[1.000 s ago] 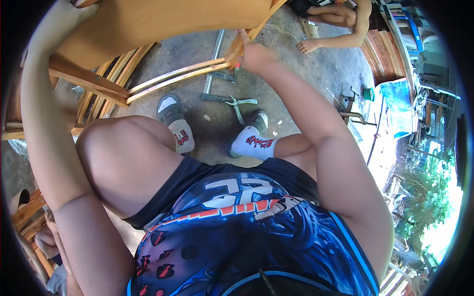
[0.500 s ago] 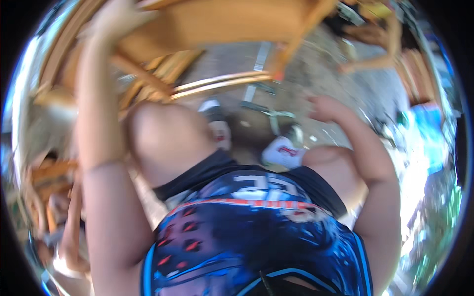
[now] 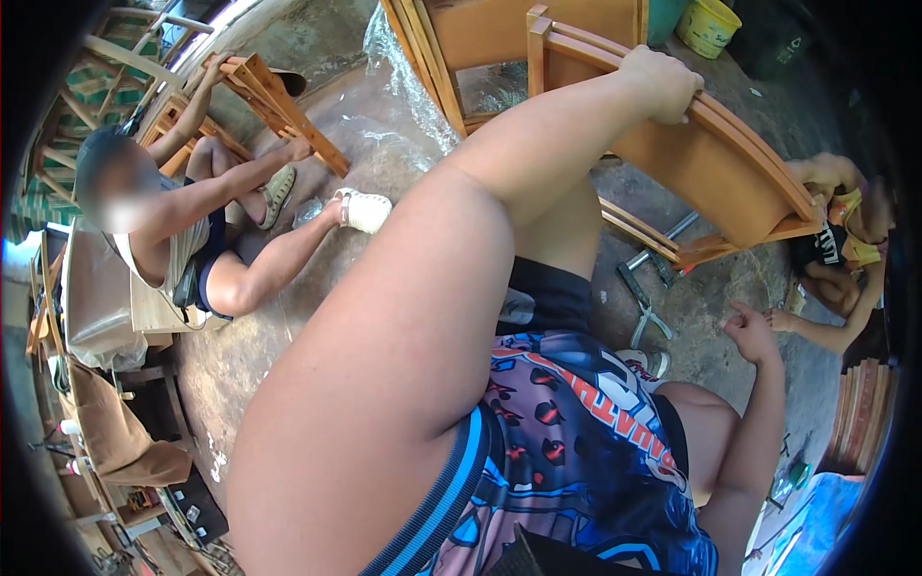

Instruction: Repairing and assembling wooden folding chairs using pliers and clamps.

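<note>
My left hand (image 3: 663, 84) is closed over the top rail of an orange-brown wooden furniture frame (image 3: 725, 182) with a flat panel, standing tilted on the floor. My right hand (image 3: 751, 334) hangs lower right over the floor, fingers loosely curled, with nothing visible in it. Between that hand and my body, pliers (image 3: 651, 324) lie on the concrete. Beside them is a metal tool (image 3: 639, 274) with a dark bar, which I cannot name exactly. At the frame's right end, a co-worker in yellow and black (image 3: 837, 230) crouches with one arm behind the frame.
Left, another co-worker (image 3: 158, 206) sits holding a slatted wooden piece (image 3: 288, 110). Further wooden panels (image 3: 538, 34) and clear plastic wrap (image 3: 403, 82) are at the back. A yellow bucket (image 3: 709, 27) stands far right. Stacked boards (image 3: 858, 413) and a blue sheet (image 3: 816, 528) lie lower right.
My view has swung left, bringing the seated co-worker fully into sight. My left hand, blurred before at the upper left, now shows clearly on the rail. My right hand stays low beside my leg.
</note>
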Tool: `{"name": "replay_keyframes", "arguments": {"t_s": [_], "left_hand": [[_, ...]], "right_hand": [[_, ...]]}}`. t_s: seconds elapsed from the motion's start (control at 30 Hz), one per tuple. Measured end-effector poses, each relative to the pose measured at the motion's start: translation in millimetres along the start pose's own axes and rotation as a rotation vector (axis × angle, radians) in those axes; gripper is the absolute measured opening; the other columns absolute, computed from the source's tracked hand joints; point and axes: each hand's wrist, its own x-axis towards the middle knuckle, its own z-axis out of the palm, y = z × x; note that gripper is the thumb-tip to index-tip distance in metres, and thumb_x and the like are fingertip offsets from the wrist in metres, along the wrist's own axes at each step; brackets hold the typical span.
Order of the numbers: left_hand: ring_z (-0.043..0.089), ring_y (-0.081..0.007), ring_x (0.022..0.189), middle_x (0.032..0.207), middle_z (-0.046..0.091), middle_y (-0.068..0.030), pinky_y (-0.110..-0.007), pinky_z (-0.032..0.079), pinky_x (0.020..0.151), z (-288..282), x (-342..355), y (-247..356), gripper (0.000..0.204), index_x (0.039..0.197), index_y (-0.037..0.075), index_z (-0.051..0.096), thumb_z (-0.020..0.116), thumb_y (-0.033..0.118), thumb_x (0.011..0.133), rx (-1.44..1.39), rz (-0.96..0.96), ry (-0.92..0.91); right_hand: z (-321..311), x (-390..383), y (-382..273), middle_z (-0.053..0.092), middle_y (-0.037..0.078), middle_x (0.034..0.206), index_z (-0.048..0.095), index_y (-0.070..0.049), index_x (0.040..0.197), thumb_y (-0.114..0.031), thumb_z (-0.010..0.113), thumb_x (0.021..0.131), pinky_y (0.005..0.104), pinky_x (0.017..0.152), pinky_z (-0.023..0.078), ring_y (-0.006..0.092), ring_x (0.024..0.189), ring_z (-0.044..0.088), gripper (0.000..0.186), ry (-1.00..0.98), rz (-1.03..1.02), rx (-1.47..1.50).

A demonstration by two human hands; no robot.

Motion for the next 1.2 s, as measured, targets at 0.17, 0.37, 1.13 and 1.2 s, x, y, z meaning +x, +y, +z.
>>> {"name": "replay_keyframes", "arguments": {"t_s": [0.17, 0.37, 1.13, 1.2], "left_hand": [[0.064, -0.0241, 0.107, 0.111, 0.068, -0.0034, -0.043, 0.048, 0.087, -27, -28, -8, 0.043, 0.121, 0.021, 0.061, 0.068, 0.037, 0.082, 0.023, -0.069, 0.064], [0.066, -0.0309, 0.099, 0.103, 0.069, -0.0153, -0.044, 0.054, 0.083, -119, -85, -7, 0.031, 0.105, 0.009, 0.066, 0.069, 0.028, 0.081, 0.091, -0.212, 0.113], [0.065, -0.0220, 0.079, 0.090, 0.068, -0.0131, -0.031, 0.050, 0.074, -202, -430, -91, 0.045, 0.111, -0.003, 0.060, 0.074, 0.013, 0.072, -0.182, -1.059, -0.253], [0.064, -0.0176, 0.078, 0.089, 0.067, -0.0106, -0.028, 0.050, 0.073, -204, -448, -95, 0.044, 0.111, -0.005, 0.062, 0.073, 0.012, 0.071, -0.251, -1.145, -0.210]], "right_hand": [[5, -8, 53, 0.065, 0.008, 0.082, 0.053, -0.001, 0.133, -0.024, 0.074, 0.081, 0.0296, 0.076, 0.049, 0.0154, 0.081, 0.061, 0.061, 0.068, 0.049, 0.098], [-10, -41, 57, 0.066, 0.009, 0.084, 0.055, 0.000, 0.131, -0.025, 0.073, 0.081, 0.0314, 0.075, 0.049, 0.0166, 0.080, 0.062, 0.059, 0.072, 0.244, 0.077], [-7, -10, 63, 0.065, 0.010, 0.082, 0.055, 0.002, 0.129, -0.026, 0.073, 0.082, 0.0305, 0.069, 0.050, 0.0173, 0.073, 0.063, 0.058, 0.058, 0.148, 0.165], [-5, -4, 56, 0.065, 0.010, 0.081, 0.054, 0.003, 0.129, -0.025, 0.073, 0.082, 0.0301, 0.068, 0.050, 0.0167, 0.072, 0.063, 0.058, 0.044, 0.123, 0.184]]}}
